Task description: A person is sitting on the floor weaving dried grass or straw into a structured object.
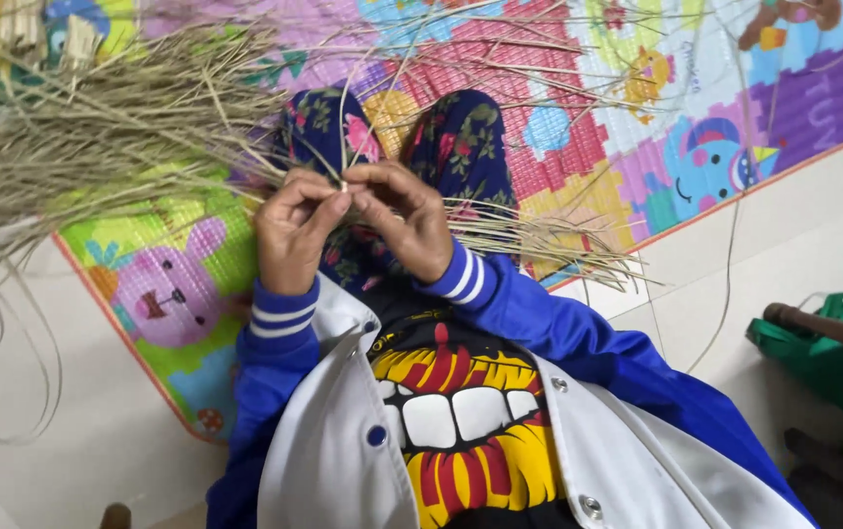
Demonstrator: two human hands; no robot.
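- Head view, looking straight down: both hands meet over the person's lap, above the knees in dark flowered trousers (pixel 460 147).
- Left hand (pixel 292 235) is curled in, its fingers (pixel 328 208) pinched tight on a thin dry strand (pixel 345 137) that rises from the pinch toward the far edge of the mat.
- Right hand (pixel 404 225) sits just beside it, touching at the fingertips, thumb and forefinger closed narrow on the same strand at the same spot.
- So the strand is right there between the two hands, gripped by both, at the middle of the picture.
- More dry strands fan out from under the hands: one sheaf (pixel 549 250) runs off toward the mat's right edge, ends splayed over the pale floor (pixel 813 225).
- Big loose bundle of the same straw-coloured fibre (pixel 78 127) lies across the mat's left corner, well apart from the hands, tips pointing in toward the lap.
- Beneath it all, a bright play mat (pixel 637 127) with cartoon animals and a pink rabbit at its near left corner.
- Blue sleeves with white stripes (pixel 284 318) at both wrists, white jacket open over a yellow and red printed shirt.
- Off the mat, at the right, a green bag (pixel 833 367) with a brown stick across it rests on the floor.
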